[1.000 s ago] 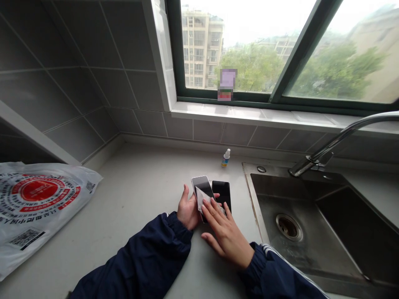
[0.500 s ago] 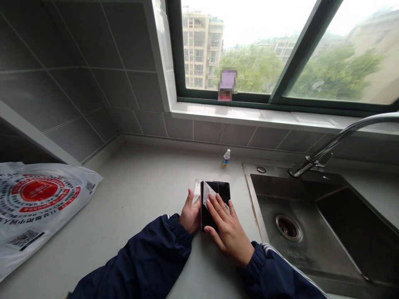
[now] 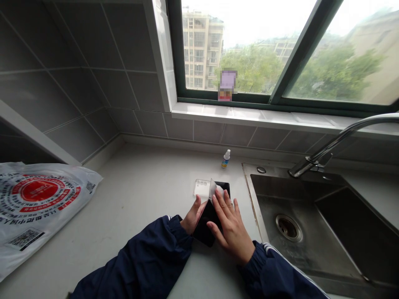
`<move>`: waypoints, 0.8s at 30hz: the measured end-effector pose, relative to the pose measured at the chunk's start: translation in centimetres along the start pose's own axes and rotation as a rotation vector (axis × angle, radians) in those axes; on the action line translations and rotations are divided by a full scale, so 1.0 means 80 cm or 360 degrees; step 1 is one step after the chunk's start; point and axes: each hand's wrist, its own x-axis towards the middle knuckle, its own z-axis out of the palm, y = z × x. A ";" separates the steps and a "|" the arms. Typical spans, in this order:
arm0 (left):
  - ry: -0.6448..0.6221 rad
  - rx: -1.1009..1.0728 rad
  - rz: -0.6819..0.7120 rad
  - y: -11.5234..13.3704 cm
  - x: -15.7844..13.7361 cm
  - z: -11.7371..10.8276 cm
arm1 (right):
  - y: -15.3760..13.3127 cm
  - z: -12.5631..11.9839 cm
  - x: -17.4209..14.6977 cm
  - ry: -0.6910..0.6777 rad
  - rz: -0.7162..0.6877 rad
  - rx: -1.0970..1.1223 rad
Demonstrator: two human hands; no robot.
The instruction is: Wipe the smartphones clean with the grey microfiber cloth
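Observation:
My left hand [image 3: 192,219] grips a black smartphone [image 3: 208,228] by its left edge, with the thumb up and the other fingers mostly hidden behind the phone. My right hand [image 3: 230,226] presses a pale grey cleaning cloth [image 3: 213,192] against the upper part of the screen, its fingers stretched out over the cloth. Behind the phone lies a clear phone case [image 3: 202,188] with camera cut-outs. Another flat black item [image 3: 227,187] shows partly past my right fingers; I cannot tell what it is. A small spray bottle [image 3: 225,159] with a white cap stands farther back.
A stainless steel sink [image 3: 268,199] with a curved faucet [image 3: 330,143] is on the right. On the left lies a white plastic bag [image 3: 40,199] with red and black print. A tiled wall and a window [image 3: 249,54] rise behind the counter [image 3: 140,178].
The phone has tilted, its lower end swinging down and left, which uncovers more of the clear case. The cloth and my right fingers have shifted slightly up and right.

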 end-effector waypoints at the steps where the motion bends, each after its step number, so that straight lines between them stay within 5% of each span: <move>1: 0.0024 -0.0031 -0.0004 0.000 0.000 -0.001 | -0.002 -0.001 0.000 -0.0023 -0.0044 0.0002; 11: 0.0271 -0.0196 -0.0018 0.012 0.004 -0.004 | -0.017 -0.015 0.000 -0.0286 -0.0411 0.0076; 24: 0.0504 -0.0065 0.0074 0.025 0.001 -0.002 | -0.013 -0.015 -0.003 -0.0244 -0.0597 0.0237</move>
